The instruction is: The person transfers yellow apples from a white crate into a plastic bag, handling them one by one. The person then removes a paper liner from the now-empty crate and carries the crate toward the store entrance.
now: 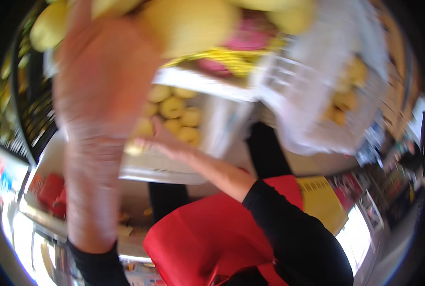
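Note:
My left hand, large and blurred, reaches up at the upper left against a big yellow fruit; whether it grips this fruit is unclear. Lower down, my right hand is stretched over a white box of round yellow fruits, its thumb apart from the fingers. The fingertips are beside a pale yellow fruit at the box's left side; the blur hides whether they touch it. Pink items in yellow netting lie beyond the box.
A white basket stands at the upper right, near a translucent plastic bag with yellow fruits inside. Black crates with fruit are at the left. A yellow box is beside my red apron. Cardboard boxes line the far right.

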A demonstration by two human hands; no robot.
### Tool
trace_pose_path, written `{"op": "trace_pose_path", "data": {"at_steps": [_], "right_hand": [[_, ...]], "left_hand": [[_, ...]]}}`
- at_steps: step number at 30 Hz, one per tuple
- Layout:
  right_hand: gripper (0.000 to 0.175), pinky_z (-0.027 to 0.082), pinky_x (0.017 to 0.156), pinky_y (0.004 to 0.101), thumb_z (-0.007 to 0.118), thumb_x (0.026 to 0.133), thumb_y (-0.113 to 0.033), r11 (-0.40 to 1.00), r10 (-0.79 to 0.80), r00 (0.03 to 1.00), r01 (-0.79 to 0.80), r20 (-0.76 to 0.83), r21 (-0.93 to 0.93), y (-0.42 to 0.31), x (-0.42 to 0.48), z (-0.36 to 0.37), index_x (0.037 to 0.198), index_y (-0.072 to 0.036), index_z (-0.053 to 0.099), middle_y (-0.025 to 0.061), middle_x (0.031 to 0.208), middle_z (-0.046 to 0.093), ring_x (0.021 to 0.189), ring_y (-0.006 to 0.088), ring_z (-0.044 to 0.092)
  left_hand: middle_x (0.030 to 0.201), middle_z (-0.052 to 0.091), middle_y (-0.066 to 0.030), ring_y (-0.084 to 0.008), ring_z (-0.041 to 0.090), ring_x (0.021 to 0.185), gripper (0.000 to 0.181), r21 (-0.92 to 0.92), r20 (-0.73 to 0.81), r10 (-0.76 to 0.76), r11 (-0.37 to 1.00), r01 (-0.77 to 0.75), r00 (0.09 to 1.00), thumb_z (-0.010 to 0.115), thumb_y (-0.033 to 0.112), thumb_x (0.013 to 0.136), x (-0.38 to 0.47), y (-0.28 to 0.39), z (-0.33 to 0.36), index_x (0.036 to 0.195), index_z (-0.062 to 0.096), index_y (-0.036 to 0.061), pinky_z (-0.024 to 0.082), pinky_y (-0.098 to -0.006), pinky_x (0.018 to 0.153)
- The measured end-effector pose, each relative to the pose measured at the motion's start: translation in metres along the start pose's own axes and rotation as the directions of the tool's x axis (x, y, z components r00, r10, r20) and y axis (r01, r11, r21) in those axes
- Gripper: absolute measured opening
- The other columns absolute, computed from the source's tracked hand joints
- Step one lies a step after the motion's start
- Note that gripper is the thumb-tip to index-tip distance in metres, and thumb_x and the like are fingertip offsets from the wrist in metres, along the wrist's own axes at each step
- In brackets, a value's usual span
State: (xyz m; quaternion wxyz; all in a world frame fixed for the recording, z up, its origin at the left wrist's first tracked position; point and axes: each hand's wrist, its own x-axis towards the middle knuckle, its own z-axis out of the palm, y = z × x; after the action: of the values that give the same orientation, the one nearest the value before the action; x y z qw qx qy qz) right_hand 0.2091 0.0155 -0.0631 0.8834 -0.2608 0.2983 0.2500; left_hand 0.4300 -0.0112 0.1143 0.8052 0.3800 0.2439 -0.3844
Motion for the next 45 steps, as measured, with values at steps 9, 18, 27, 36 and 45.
{"op": "trace_pose_path", "data": {"at_steps": [9, 18, 27, 36, 45], "right_hand": [[0.102, 0.040, 0.115, 0.0381, 0.086, 0.082, -0.040, 0.984, -0.161, 0.985, 0.165, -0.057, 0.073, -0.172, -0.330, -0.041, 0.156, -0.003, 0.027, 0.0085, 0.148, 0.049, 0.136, 0.0189, 0.049], [0.081, 0.042, 0.112, 0.0399, 0.082, 0.083, -0.021, 0.501, -0.545, 0.546, -0.396, -0.636, -0.770, -0.298, -0.411, -0.222, 0.148, -0.003, 0.039, 0.0206, 0.143, 0.050, 0.133, 0.0314, 0.051], [0.069, 0.044, 0.109, 0.0413, 0.068, 0.082, 0.006, -0.019, -0.635, 0.682, -0.483, -0.363, -0.875, -0.254, -0.404, -0.263, 0.145, -0.008, 0.045, 0.0191, 0.142, 0.047, 0.130, 0.0406, 0.049], [0.054, 0.042, 0.110, 0.0448, 0.069, 0.087, 0.000, -0.247, -0.862, 0.448, 0.039, 0.238, -0.968, -0.302, -0.264, -0.066, 0.138, -0.008, 0.055, 0.0171, 0.141, 0.052, 0.132, 0.0363, 0.051], [0.073, 0.042, 0.109, 0.0507, 0.086, 0.077, -0.021, -0.545, -0.745, 0.504, -0.081, 0.438, -0.835, -0.304, -0.108, 0.031, 0.142, -0.023, 0.053, 0.0162, 0.145, 0.042, 0.132, 0.0416, 0.041]], "left_hand": [[0.164, 0.031, -0.0105, -0.0316, 0.028, 0.152, 0.063, 0.094, 0.041, 0.002, 0.996, -0.006, 0.999, 0.038, 0.052, 0.108, -0.004, -0.003, 0.050, 0.159, 0.030, 0.0148, 0.022, -0.0654, 0.118], [0.166, 0.028, -0.0116, -0.0333, 0.026, 0.153, 0.068, 0.150, -0.032, -0.011, 0.989, 0.016, 0.999, 0.037, 0.057, 0.107, -0.005, -0.005, 0.053, 0.160, 0.027, 0.0154, 0.020, -0.0667, 0.119], [0.166, 0.027, -0.0149, -0.0360, 0.024, 0.153, 0.069, 0.095, -0.054, -0.003, 0.995, 0.008, 0.999, 0.041, 0.055, 0.106, -0.003, -0.008, 0.048, 0.158, 0.030, 0.0120, 0.015, -0.0681, 0.119], [0.164, 0.030, -0.0116, -0.0334, 0.031, 0.151, 0.072, 0.009, 0.233, 0.078, 0.997, -0.083, 0.969, 0.038, 0.058, 0.106, 0.012, -0.016, 0.022, 0.160, 0.024, 0.0121, 0.028, -0.0598, 0.121], [0.160, 0.036, -0.0123, -0.0368, 0.036, 0.146, 0.081, 0.162, 0.058, 0.089, 0.982, -0.098, 0.994, 0.036, 0.071, 0.101, 0.005, -0.008, 0.045, 0.156, 0.029, 0.0120, 0.030, -0.0640, 0.115]]}}
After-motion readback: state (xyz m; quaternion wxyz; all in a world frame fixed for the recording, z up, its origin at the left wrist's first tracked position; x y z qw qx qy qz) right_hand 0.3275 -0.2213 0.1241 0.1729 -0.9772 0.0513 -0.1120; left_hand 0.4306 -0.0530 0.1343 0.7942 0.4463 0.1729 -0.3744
